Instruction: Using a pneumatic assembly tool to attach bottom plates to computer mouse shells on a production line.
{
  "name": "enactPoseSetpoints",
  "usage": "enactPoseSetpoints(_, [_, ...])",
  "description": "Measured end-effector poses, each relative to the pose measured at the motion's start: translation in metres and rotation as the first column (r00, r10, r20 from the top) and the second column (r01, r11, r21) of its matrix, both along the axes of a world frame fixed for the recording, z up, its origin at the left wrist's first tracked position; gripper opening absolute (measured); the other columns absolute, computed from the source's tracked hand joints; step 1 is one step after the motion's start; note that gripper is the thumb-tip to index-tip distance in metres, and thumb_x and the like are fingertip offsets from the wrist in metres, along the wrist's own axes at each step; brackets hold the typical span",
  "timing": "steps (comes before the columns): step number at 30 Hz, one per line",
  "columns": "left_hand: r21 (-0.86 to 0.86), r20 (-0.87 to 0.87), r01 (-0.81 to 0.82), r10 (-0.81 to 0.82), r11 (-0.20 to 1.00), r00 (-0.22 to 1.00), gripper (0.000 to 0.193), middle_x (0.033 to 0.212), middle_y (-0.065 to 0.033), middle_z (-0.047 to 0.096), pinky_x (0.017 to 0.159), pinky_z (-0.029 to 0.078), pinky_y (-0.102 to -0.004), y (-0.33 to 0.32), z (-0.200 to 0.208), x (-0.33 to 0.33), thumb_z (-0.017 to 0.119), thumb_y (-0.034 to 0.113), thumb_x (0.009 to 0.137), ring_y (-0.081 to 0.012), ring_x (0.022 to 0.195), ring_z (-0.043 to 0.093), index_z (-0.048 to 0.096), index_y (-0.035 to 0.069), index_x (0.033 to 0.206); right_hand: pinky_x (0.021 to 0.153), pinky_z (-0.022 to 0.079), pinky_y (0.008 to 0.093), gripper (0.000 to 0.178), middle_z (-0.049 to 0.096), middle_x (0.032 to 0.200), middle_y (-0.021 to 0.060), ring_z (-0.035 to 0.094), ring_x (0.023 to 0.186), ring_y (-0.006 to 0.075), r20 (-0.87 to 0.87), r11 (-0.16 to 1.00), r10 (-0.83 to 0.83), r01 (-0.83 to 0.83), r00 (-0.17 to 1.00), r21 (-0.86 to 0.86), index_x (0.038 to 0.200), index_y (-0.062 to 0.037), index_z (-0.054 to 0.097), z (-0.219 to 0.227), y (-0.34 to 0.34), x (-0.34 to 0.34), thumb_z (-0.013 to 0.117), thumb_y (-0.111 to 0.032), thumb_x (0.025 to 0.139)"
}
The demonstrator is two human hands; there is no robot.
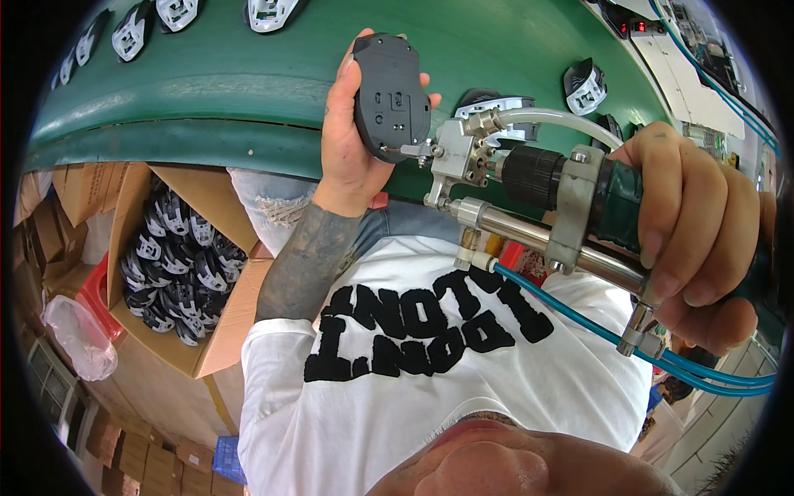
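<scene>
My left hand [341, 140] is closed around a black computer mouse [389, 91], its underside with small screw holes turned up, above the green bench. In my right hand [699, 219] is a power screwdriver [614, 202] with a dark green body, a black collar and a metal feeder head [456, 153]. It lies almost level, its thin tip pointing left at the lower end of the mouse. Whether tip and casing touch, I cannot tell. A clear hose [562, 118] and blue air tubes [571, 312] run from the tool.
Open mouse shells, white and black, lie on the green work surface [215, 91], one shell [585, 87] at the right and another [496, 107] behind the feeder head. At left below the bench, a cardboard box [227, 335] holds many more shells. Equipment with red displays [633, 27] stands far right.
</scene>
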State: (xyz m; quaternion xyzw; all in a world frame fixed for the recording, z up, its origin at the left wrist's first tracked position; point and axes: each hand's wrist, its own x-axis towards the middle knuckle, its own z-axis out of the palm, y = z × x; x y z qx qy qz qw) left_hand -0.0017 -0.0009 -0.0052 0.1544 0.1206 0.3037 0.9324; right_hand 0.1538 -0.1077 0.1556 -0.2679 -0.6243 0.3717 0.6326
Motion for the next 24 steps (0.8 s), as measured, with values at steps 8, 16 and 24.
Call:
enactPoseSetpoints(8, [0.01,0.002,0.0,0.0,1.0,1.0,0.049,0.125,-0.0105,0.05,0.088,0.052,-0.0477,-0.001,0.0,-0.002,0.043,0.039,0.097,-0.0265,0.104,0.058,0.034,0.016,0.14,0.074,0.043,0.0261,0.037,0.057,0.08,-0.0043,0.058,0.071,0.0094,-0.022,0.999,-0.028,0.029,0.999,0.019,0.119,-0.016,0.053,0.004,-0.011,-0.02,0.064,-0.029,0.086])
enactPoseSetpoints(16, [0.006,-0.042,-0.013,0.013,1.0,0.999,0.048,0.121,-0.0113,0.052,0.086,0.053,-0.0475,0.002,0.001,0.0,0.043,0.039,0.097,-0.0269,0.101,0.059,0.036,0.014,0.138,0.072,0.043,0.0262,0.036,0.056,0.079,-0.0042,0.057,0.07,0.0093,-0.05,0.998,-0.06,0.061,0.997,0.03,0.119,-0.0156,0.053,0.002,-0.021,-0.008,0.063,-0.028,0.086])
enactPoseSetpoints(24, [0.366,-0.364,0.057,0.086,0.929,0.927,0.045,0.115,-0.0111,0.056,0.083,0.052,-0.039,0.017,0.004,0.016,0.064,0.029,0.089,-0.0225,0.097,0.059,0.052,0.009,0.128,0.068,0.04,0.0246,0.031,0.055,0.076,-0.0042,0.055,0.066,0.0075,-0.213,0.958,-0.233,0.261,0.949,0.119,0.114,-0.0128,0.055,-0.001,-0.005,-0.032,0.062,-0.023,0.085])
